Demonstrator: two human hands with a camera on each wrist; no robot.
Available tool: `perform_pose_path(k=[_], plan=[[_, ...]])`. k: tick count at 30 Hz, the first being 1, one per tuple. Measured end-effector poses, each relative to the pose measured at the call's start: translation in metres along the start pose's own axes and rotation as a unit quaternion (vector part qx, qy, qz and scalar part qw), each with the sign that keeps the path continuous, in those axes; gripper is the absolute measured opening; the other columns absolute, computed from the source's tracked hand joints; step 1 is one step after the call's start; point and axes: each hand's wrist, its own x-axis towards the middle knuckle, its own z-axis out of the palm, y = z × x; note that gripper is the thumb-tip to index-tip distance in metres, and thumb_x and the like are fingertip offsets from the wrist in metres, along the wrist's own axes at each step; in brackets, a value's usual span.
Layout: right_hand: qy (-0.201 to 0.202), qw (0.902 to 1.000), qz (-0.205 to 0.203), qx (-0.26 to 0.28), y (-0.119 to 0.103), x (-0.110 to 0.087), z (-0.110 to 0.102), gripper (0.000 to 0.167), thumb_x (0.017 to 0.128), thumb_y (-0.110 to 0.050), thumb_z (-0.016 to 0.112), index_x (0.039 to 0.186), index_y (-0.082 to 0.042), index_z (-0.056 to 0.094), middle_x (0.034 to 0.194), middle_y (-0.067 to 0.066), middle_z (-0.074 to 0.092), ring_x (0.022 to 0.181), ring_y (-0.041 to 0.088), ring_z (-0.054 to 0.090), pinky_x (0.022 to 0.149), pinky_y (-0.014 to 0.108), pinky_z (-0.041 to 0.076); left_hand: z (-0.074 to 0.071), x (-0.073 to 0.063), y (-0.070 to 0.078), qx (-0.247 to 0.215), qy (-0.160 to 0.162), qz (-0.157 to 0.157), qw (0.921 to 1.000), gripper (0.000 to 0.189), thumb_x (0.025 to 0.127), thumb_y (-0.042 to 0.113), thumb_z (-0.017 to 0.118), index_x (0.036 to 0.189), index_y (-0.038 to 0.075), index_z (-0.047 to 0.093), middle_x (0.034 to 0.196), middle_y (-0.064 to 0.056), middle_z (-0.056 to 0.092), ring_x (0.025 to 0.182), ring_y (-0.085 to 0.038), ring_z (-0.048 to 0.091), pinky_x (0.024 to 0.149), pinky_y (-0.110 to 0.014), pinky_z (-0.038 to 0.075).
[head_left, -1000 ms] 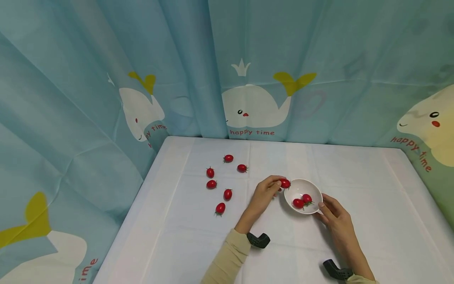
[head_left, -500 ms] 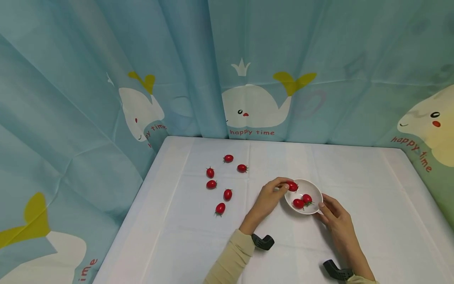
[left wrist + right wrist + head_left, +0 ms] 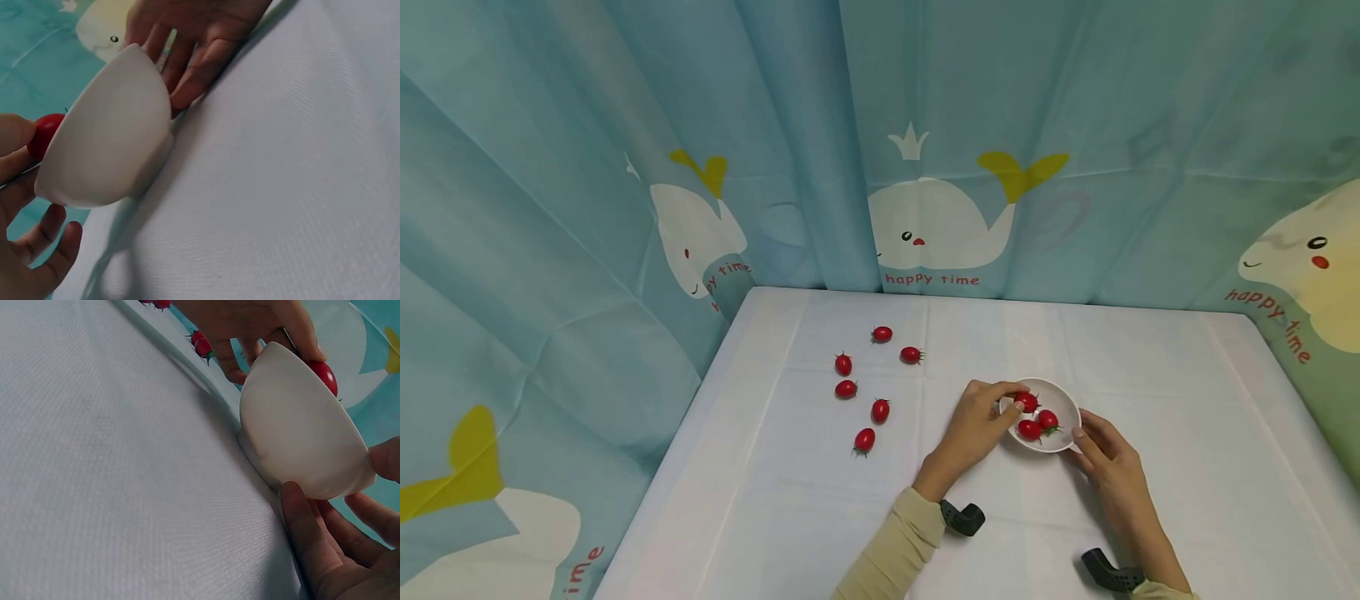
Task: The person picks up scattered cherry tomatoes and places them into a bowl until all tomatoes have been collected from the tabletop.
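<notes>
A white bowl point(image 3: 1064, 402) sits on the table with two cherry tomatoes point(image 3: 1029, 430) inside. My left hand point(image 3: 973, 425) pinches another cherry tomato point(image 3: 1027, 402) between thumb and fingers at the bowl's left side, over its inside. In the left wrist view that tomato point(image 3: 45, 135) shows just above the rim. My right hand point(image 3: 1112, 467) grips the bowl's right side, thumb at the rim and the other fingers lower down its outside, as the right wrist view of the bowl point(image 3: 300, 425) shows.
Several loose cherry tomatoes point(image 3: 880, 411) lie scattered on the white-covered table point(image 3: 1180, 392), left of the bowl. A blue curtain point(image 3: 805, 208) with whale prints hangs along the back and left. Each wrist carries a black device point(image 3: 962, 518).
My left hand has moved right and slightly nearer, carrying its tomato from the bowl's left rim to over its inside. The right hand keeps its hold on the bowl.
</notes>
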Motion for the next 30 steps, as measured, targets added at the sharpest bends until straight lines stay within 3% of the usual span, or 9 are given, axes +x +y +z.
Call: perform_pose_path(k=[8,21,30], plan=[[0.001,0.9999,-0.014,0.006,0.0015,0.0003,-0.0003,0.061,0.108,-0.027,0.057,0.156,0.003,0.035,0.124,-0.024,0.052,0.107,-0.016,0.060,0.084,0.009,0.055,0.0035,-0.0022,0.0010,0.130,0.012,0.072,0.9888,0.030,0.103,0.028,0.068,0.133,0.024,0.070,0.128,0.009,0.075,0.110,-0.012,0.052,0.090,-0.015,0.042],[-0.004,0.9991,-0.017,0.040,0.0017,0.0007,0.0001,0.060,0.107,-0.023,0.060,0.154,0.004,0.037,0.124,-0.022,0.056,0.107,-0.015,0.061,0.084,0.011,0.056,0.0065,-0.0029,0.0022,0.201,0.005,0.087,0.9758,0.029,0.104,0.028,0.064,0.133,0.025,0.068,0.132,0.012,0.072,0.116,-0.014,0.051,0.096,-0.019,0.047],[-0.004,0.9993,-0.006,0.036,0.0006,0.0003,-0.0002,0.063,0.107,-0.026,0.061,0.156,0.002,0.035,0.124,-0.021,0.054,0.106,-0.015,0.061,0.085,0.010,0.056,0.0053,0.0003,0.0053,0.244,-0.007,0.097,0.9650,0.031,0.100,0.022,0.065,0.131,0.026,0.070,0.127,0.014,0.074,0.112,-0.013,0.053,0.099,-0.021,0.047]])
